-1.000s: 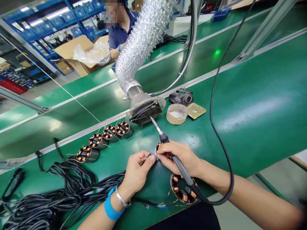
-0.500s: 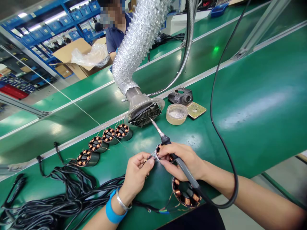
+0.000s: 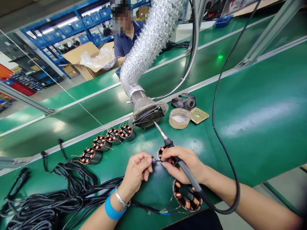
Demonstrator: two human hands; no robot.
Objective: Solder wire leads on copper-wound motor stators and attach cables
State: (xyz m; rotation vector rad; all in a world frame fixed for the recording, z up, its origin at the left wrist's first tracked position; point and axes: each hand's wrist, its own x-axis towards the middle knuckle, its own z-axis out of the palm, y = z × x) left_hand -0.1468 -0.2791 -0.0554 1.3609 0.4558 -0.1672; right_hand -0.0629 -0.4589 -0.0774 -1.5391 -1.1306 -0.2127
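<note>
My left hand (image 3: 137, 169), with a blue band and a silver bracelet at its wrist, pinches thin wires (image 3: 155, 160), one of them blue. My right hand (image 3: 185, 163) is closed around a soldering iron (image 3: 183, 167), whose tip points up and away toward the fan grille. Its thumb and fingertips also meet at the wires beside a motor stator (image 3: 161, 153) with copper windings, partly hidden behind the fingers. Nearer to me, below the right hand, lies another stator (image 3: 185, 199) by the table edge. Coloured ends of a cable (image 3: 164, 212) lie left of it.
Several stators (image 3: 105, 143) stand along the rail. Black cables (image 3: 55, 198) are heaped at left. A fume extractor (image 3: 148, 111) hangs from a foil duct (image 3: 146, 48). Behind it are a solder bowl (image 3: 179, 118), a sponge plate (image 3: 199, 115) and an iron stand (image 3: 184, 101). Across sits a co-worker (image 3: 127, 41).
My left fingers have shifted slightly on the wires, and the blue wire now shows between the hands. The right hand keeps the soldering iron. The whole view has shifted a little.
</note>
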